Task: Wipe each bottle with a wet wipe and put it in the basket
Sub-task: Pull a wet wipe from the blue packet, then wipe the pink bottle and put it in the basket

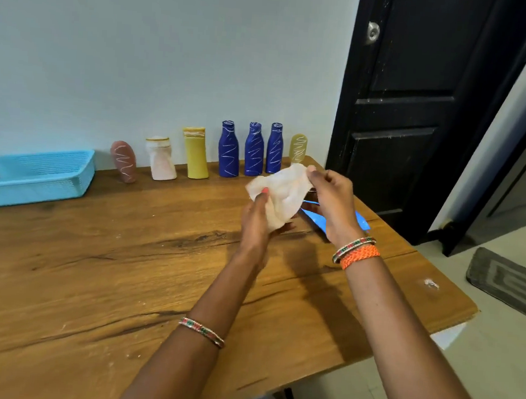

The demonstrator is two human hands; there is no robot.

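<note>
Seven bottles stand in a row along the wall at the far edge of the wooden table (95, 265), at about 12 o'clock from the person: a brownish one (123, 161), a white one (162, 158), a yellow one (195, 152), three dark blue ones (228, 149) (254, 149) (274, 148) marked with white squiggles, and a pale olive one (298, 148) at the right end, partly behind the wipe. At roughly 10 o'clock, well apart from the hands, sits the light blue basket (36, 178), holding no bottles that can be seen. Both hands are raised above the table at about 1 o'clock, spreading a white wet wipe (282, 188) between them: the left hand (255, 220) pinches its lower left edge with thumb and fingers, and the right hand (333, 198) pinches its upper right corner. Beneath the right hand a blue packet (316, 218) lies flat on the table, mostly hidden by the wrist. A dark door (419, 85) stands at 2 o'clock, and a grey mat (504, 284) lies on the floor at 3 o'clock.
</note>
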